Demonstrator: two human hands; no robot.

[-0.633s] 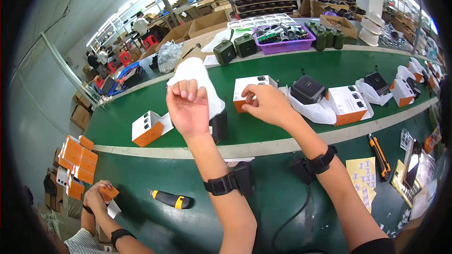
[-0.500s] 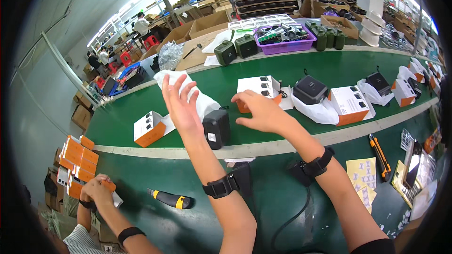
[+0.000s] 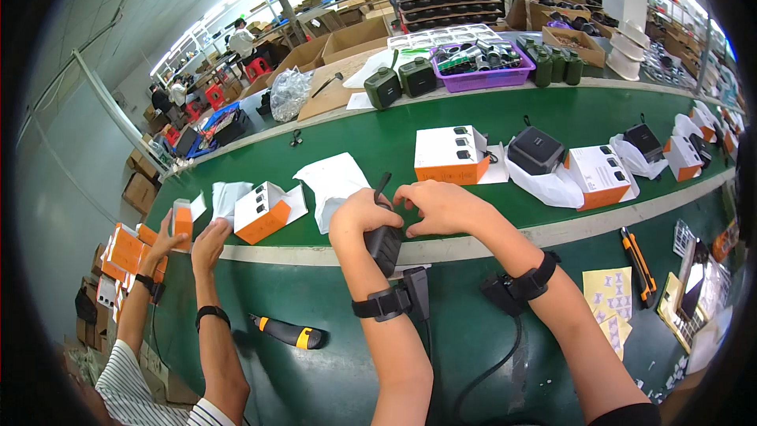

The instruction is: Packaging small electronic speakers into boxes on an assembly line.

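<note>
My left hand (image 3: 356, 217) is closed round the side of a black box-shaped portable speaker (image 3: 384, 251), which stands near the front edge of the green belt. A short strap (image 3: 382, 183) sticks up from the speaker's top. My right hand (image 3: 445, 209) is just right of the speaker, its thumb and fingers apart and bent toward the strap; nothing shows in it. Behind my left hand lies a white pouch (image 3: 333, 180). An orange and white carton (image 3: 262, 211) with an open flap stands to the left, and another carton (image 3: 451, 156) stands beyond my right hand.
At left, a co-worker's hands (image 3: 209, 246) handle a white pouch (image 3: 231, 197) and a small orange box (image 3: 183, 219). A utility knife (image 3: 288, 333) lies on the near bench, another knife (image 3: 637, 264) at right beside sticker sheets (image 3: 607, 300). More speakers (image 3: 536, 150) rest along the belt.
My left hand has come down from its raised, spread pose and gripped the speaker. The cartons and speakers have shifted right. The co-worker's hands have moved up to the belt.
</note>
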